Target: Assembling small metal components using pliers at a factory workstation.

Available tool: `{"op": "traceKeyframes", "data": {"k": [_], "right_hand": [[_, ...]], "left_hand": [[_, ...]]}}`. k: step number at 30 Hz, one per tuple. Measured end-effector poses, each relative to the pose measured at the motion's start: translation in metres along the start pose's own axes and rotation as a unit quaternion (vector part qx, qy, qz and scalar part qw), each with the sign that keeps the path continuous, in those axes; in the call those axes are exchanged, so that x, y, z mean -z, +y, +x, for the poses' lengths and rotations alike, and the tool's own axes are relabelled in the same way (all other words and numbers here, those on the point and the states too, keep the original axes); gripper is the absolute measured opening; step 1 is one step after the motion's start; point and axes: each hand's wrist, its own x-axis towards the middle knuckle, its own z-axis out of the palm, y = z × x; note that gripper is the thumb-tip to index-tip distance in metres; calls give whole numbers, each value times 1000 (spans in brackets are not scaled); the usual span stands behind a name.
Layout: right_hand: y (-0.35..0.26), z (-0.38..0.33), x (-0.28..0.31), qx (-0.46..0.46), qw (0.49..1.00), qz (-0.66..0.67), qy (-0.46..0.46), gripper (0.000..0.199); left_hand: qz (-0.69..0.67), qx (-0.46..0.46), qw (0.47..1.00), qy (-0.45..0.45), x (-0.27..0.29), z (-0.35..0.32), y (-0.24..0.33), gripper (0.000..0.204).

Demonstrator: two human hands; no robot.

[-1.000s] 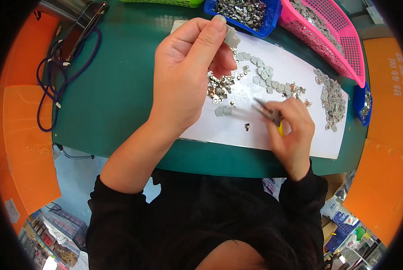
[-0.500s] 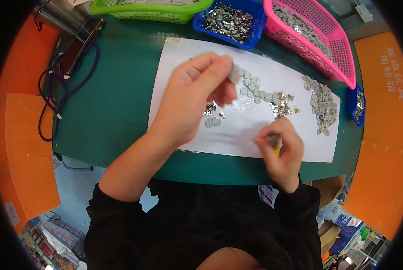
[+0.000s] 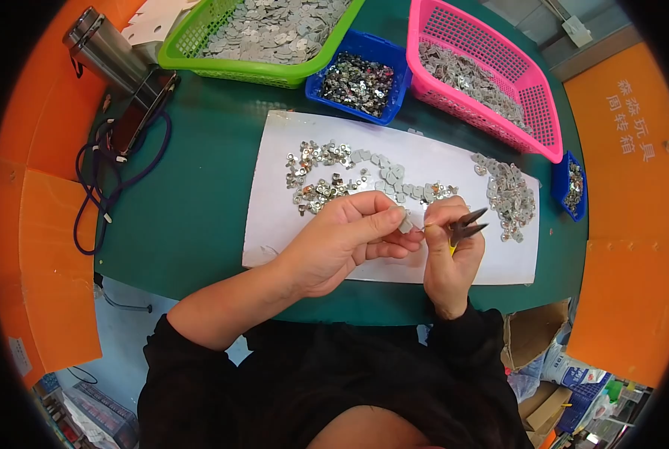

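Here, in the head view, the person is working over a white sheet of paper (image 3: 289, 187) lying on the green table (image 3: 192, 202), and everything else is best placed against that sheet. The left hand (image 3: 342, 239) is hanging just above the sheet's near edge, its fingers curled narrow and pinching a small grey piece (image 3: 406, 222) at the fingertips, probably so that the piece sits steady and close to the eyes. The right hand (image 3: 450, 251) is touching it from the right, fingers wrapped tightly around small pliers (image 3: 467, 223) with a yellow grip, the dark tips pointing away to the right and standing slightly apart. Holding the two hands together above the paper likely means that anything dropped lands on the sheet and not on the table.

Across the middle of the sheet, loose metal pieces (image 3: 327, 176) and flat grey shapes (image 3: 387, 170) are lying in a ragged band, with a denser pile (image 3: 510, 198) at its right end, all within easy reach. Beyond the sheet's far edge a green basket (image 3: 200, 56), a small blue tray (image 3: 394, 93) and a pink basket (image 3: 529, 131) are holding sorted stock. Left of the sheet, a dark cable (image 3: 95, 191) is looping beside a metal flask (image 3: 99, 49).
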Motion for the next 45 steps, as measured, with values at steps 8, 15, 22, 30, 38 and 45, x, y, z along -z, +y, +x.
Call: {"op": "traceKeyframes", "data": {"k": [8, 15, 22, 30, 38, 45], "right_hand": [[0, 1, 13, 270, 874, -403, -21, 41], [2, 3, 15, 163, 918, -355, -70, 39], [-8, 15, 20, 51, 937, -313, -147, 10], [-17, 24, 26, 32, 931, -315, -184, 18], [-18, 24, 24, 160, 865, -432, -200, 36], [-18, 23, 25, 238, 817, -482, -208, 38]], "left_hand": [[-68, 33, 996, 57, -1, -4, 3, 21], [-63, 35, 993, 97, -4, -5, 5, 22], [-92, 53, 988, 111, 1, -4, 7, 24], [-88, 52, 989, 103, -1, -6, 8, 26], [-66, 56, 992, 95, -1, -7, 8, 24], [-58, 66, 993, 74, -1, -6, 9, 24]]}}
